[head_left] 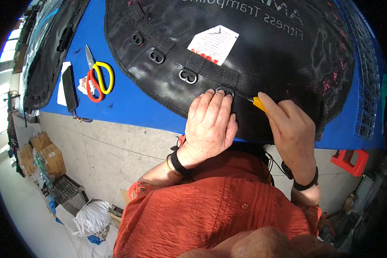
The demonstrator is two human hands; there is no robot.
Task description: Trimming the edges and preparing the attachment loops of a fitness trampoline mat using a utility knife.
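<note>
A round black mesh mat [284, 69] with a stitched black strap along its edge lies before me. Metal rings [188, 76] are set along the strap. My left hand [210, 124] rests on the mat's near edge, fingers stretched out and fingertips at one more ring [225, 90]. In my right hand [290, 127] is a tool with a yellow handle [259, 104] and a thin metal tip, pointing left towards that ring. The tip's end is too small to make out, and the tool's exact kind does not show.
Scissors with red and yellow handles [99, 82] lie on the blue table [129, 114] at left, beside a black strip [69, 89]. A white paper label [215, 44] sits on the mat. A red plastic stool [349, 162] stands at right, cardboard boxes [51, 159] on the floor at left.
</note>
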